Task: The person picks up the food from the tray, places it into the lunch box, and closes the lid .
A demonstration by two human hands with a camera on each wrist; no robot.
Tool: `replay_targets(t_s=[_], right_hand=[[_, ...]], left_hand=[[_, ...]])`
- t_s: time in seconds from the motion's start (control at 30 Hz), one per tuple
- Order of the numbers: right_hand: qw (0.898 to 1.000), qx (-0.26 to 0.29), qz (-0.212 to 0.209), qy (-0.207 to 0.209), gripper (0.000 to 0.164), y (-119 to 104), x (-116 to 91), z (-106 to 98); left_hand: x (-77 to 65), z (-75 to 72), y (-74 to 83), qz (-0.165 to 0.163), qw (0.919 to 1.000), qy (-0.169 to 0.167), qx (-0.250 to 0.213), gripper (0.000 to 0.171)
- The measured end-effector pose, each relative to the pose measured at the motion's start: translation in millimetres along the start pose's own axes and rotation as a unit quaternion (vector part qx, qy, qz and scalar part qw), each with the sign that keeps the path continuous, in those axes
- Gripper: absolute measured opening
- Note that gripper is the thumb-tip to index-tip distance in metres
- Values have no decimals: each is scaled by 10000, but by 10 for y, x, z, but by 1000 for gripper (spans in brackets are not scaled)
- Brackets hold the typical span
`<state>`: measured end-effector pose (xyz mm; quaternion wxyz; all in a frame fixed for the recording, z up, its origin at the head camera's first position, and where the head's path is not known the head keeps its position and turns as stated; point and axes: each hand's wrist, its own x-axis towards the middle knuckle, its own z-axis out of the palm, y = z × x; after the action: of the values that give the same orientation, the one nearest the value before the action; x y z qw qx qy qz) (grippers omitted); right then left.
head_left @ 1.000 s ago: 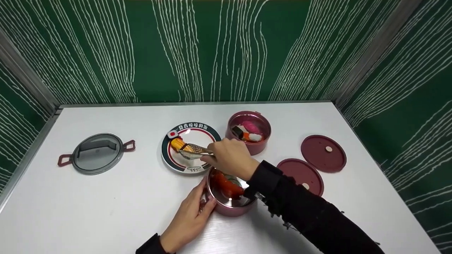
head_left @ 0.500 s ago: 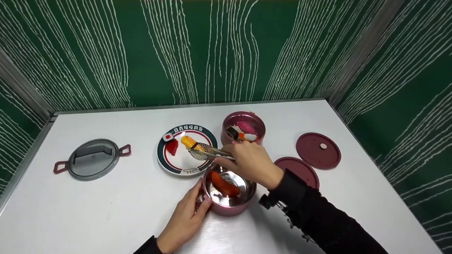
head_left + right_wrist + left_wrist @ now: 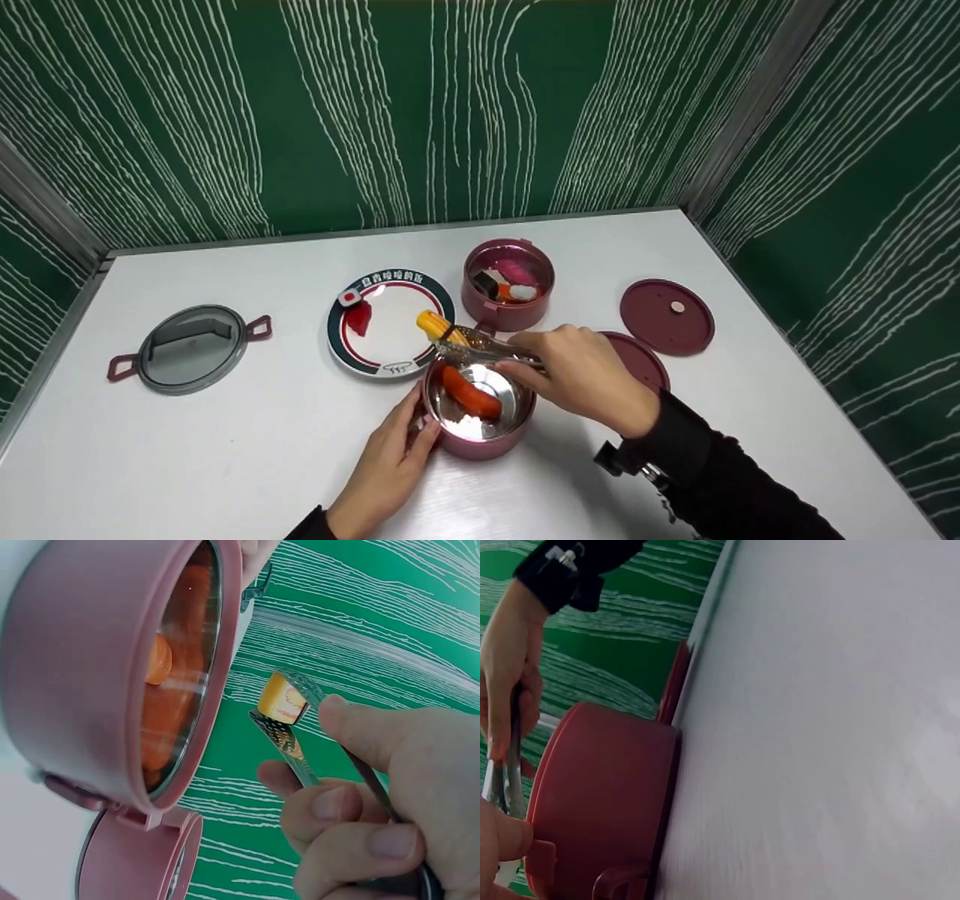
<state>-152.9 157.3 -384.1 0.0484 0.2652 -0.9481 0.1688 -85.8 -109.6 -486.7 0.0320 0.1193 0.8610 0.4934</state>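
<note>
My left hand (image 3: 386, 457) grips the side of the near pink metal-lined bowl (image 3: 480, 448), thumb close to its rim. A curved orange-red toy sausage (image 3: 471, 394) lies inside. My right hand (image 3: 589, 382) holds perforated metal tongs (image 3: 487, 346) above this bowl's far rim. Between the tong tips is a yellow toy sushi piece (image 3: 281, 699) with a dark band. Just behind and left stands a white plate (image 3: 401, 315) with a dark green rim. On it are a red toy piece (image 3: 359, 319) and a small toy sushi roll (image 3: 349, 298) at the rim.
Behind the near bowl stands a second pink bowl (image 3: 517, 311) with several toy sushi pieces inside. Two dark red round lids (image 3: 652, 319) lie at the right, one partly behind my right hand. A glass lid (image 3: 191, 349) with two side handles lies at the left.
My right hand has lifted the yellow sushi piece off the plate with the tongs and carried it right, toward the near bowl. My left hand keeps its hold on the bowl.
</note>
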Motion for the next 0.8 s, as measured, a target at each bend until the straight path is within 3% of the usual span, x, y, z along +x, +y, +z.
replay_targets(t_s=[0.2,0.43,0.8], right_hand=[[9999,-85,93,-19,29,76,-195,-47],[9986,-522,-45,22,31,142,-302,-70],[9956,-913,-69,-179,29,159,-272,-17]], left_hand=[[0,-10,6,-24,10000,-18,-1,67],[19,47,-100,277,9992,295,70,64],[0,-4,4,-17,9999,26,-96,67]])
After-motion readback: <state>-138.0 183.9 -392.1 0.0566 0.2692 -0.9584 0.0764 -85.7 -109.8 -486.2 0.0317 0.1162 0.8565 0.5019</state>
